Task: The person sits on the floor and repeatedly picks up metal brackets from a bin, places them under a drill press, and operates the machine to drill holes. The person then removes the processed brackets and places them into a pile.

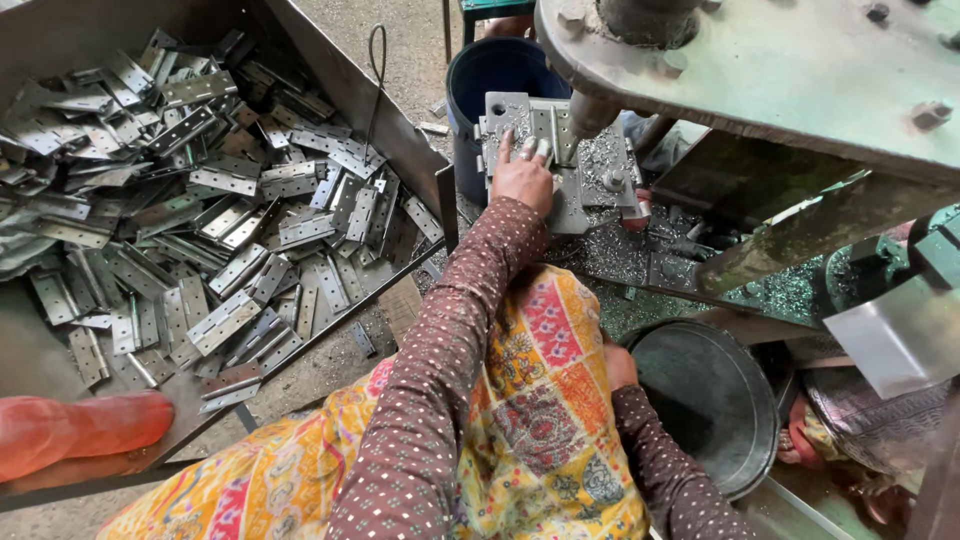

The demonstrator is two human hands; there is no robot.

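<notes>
Left hand (522,178): stretched forward, palm down, fingers (527,152) spread flat and pressing on a grey metal hinge plate (512,118) that lies on the machine's work block (575,195). Not curled around it, just holding it down. The plate sits right beneath the press spindle (588,112), whose tip comes down just beside the fingertips.

Right hand (619,368): low, near the lap, mostly hidden behind the patterned cloth; only the wrist end shows (cannot tell whether it is open or closed, or holding anything). It lies against the edge of a round dark metal pan (712,400).

Around the block: a scatter of bright metal shavings (625,255) over the machine bed. Behind the block, a blue bucket (490,75) on the floor.

To the person's left: a wide sheet-metal tray (400,140) heaped with loose hinges (220,210), many dozens, lying every way. A bent wire hook (376,60) hangs over its rim.

Overhead right: the green-painted machine arm (800,70).
</notes>
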